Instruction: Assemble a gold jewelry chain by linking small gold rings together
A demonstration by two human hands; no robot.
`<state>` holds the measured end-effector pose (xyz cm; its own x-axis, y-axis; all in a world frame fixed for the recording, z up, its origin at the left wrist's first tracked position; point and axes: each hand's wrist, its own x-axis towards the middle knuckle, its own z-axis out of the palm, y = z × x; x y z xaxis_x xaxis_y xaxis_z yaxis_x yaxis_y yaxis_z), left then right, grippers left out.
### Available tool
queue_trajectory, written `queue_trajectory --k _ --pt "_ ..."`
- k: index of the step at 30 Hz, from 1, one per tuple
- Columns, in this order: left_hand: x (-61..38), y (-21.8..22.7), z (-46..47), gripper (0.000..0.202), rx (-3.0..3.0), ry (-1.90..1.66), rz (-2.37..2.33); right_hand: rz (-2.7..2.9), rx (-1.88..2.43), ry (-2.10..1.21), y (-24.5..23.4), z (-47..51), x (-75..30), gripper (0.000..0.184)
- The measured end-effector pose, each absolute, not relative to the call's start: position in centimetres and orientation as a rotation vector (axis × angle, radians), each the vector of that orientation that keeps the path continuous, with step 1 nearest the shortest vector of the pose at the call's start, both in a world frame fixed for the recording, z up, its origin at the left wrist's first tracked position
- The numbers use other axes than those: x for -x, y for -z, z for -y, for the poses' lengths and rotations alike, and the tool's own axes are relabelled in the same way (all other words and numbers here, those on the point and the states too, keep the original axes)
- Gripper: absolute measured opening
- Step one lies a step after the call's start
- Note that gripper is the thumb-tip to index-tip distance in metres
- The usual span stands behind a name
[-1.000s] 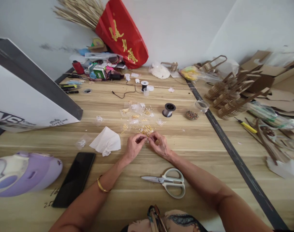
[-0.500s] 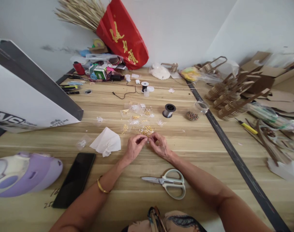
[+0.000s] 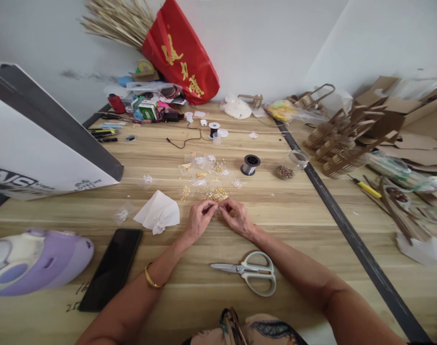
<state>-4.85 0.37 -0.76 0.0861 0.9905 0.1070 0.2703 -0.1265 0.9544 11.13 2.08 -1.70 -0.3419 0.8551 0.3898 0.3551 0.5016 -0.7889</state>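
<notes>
Near the centre of the frame, the left hand and right hand almost meet, each grip pinched closed; anything held is too small to tell. Gold and pale pieces lie heaped just above, scissors at lower centre, on the surface.

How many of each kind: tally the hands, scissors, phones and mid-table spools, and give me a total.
Left hand and right hand: 2
Scissors: 1
Black phone: 1
Black-rimmed spool and white-topped spool: 2
Total: 6
Gold pieces are too small to count, so left out.
</notes>
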Motion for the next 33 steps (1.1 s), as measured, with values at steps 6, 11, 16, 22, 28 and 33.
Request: queue_trajectory --k 6,11,16,22,28,33 --pt "4.8 0.4 -0.2 0.020 -1.504 -1.113 -1.265 1.952 0.965 -0.728 1.9 -2.1 -11.1 0.011" --pt "4.7 -0.1 -0.2 0.024 -1.396 -1.145 -1.221 1.934 0.971 -0.749 2.1 -2.1 -11.2 0.014" --pt "4.9 0.4 -0.4 0.024 -1.478 -1.142 -1.236 1.970 0.974 -0.803 1.5 -1.9 -11.0 0.015" --pt "4.8 0.2 -0.1 0.019 -1.578 -1.131 -1.269 1.956 0.991 -0.856 1.2 -1.8 -10.9 0.016" --pt "4.8 0.0 0.1 0.021 -1.541 -1.133 -1.253 1.943 0.994 -0.821 0.9 -1.8 -10.8 0.015" --pt "4.8 -0.4 0.0 0.019 -1.340 -1.110 -1.146 1.930 0.994 -0.865 0.5 -1.7 -11.0 0.018"
